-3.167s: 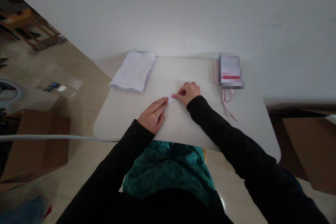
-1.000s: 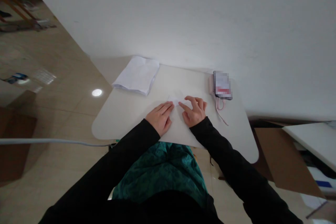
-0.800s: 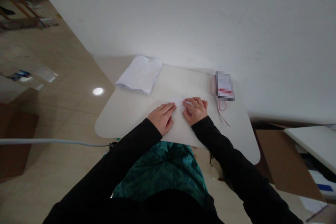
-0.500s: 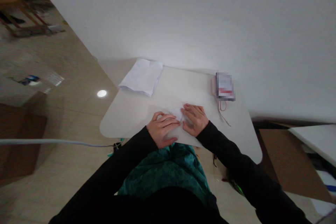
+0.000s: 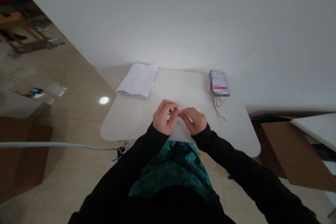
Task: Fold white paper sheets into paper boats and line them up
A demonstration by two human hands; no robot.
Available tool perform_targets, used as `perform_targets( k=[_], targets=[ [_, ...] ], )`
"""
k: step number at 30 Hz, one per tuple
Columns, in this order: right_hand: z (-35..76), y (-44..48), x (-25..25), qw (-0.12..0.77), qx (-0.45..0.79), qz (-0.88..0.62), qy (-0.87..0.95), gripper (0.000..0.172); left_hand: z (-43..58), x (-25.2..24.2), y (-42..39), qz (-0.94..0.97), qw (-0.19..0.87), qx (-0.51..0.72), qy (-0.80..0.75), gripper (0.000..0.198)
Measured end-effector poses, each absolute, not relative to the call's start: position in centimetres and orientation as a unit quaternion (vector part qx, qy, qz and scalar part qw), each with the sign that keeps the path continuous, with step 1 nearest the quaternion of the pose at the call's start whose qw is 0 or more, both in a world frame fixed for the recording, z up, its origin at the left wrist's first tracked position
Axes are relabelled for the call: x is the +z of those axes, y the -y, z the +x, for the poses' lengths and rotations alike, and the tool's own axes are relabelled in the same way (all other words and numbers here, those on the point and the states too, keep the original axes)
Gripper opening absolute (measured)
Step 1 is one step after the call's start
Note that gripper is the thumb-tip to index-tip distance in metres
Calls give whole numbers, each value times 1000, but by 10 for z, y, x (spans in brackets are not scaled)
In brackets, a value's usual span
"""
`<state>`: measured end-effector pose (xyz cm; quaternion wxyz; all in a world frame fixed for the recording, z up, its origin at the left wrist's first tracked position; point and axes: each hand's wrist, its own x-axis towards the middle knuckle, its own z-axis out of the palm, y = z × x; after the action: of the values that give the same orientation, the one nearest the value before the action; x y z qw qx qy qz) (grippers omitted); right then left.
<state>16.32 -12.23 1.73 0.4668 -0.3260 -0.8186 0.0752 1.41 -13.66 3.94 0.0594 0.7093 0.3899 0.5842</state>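
My left hand [image 5: 165, 120] and my right hand [image 5: 193, 120] are raised just above the white table [image 5: 131, 119], fingertips meeting near its front edge. Both pinch a small folded piece of white paper [image 5: 181, 110], which is almost wholly hidden by the fingers. The fingers of each hand are curled. Black sleeves cover both arms.
A stack of white paper sheets [image 5: 138, 80] lies at the table's far left corner. A pink device with a strap [image 5: 218, 85] lies at the far right, by the wall. Brown cardboard boxes [image 5: 294, 155] stand on the floor at both sides. A grey cable [image 5: 52, 145] crosses the left.
Both hands were pressing the small paper flat on the table; now they have lifted it and hold it between the fingertips. The view shifted slightly.
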Motion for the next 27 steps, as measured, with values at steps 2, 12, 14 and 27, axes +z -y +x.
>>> perform_targets(
  k=[2, 12, 14, 27],
  targets=[
    [160, 98, 26, 494, 162, -398, 756, 21, 21, 53, 101, 721, 61, 567, -394, 11],
    [152, 29, 5, 542, 439, -434, 570, 38, 19, 31, 3, 751, 184, 486, -407, 35],
    [151, 27, -1, 534, 469, -419, 565, 38, 18, 25, 5, 729, 201, 482, -442, 40],
    [165, 13, -3, 593, 384, -470, 529, 34, 11, 10, -1, 669, 442, 428, -417, 34]
  ],
)
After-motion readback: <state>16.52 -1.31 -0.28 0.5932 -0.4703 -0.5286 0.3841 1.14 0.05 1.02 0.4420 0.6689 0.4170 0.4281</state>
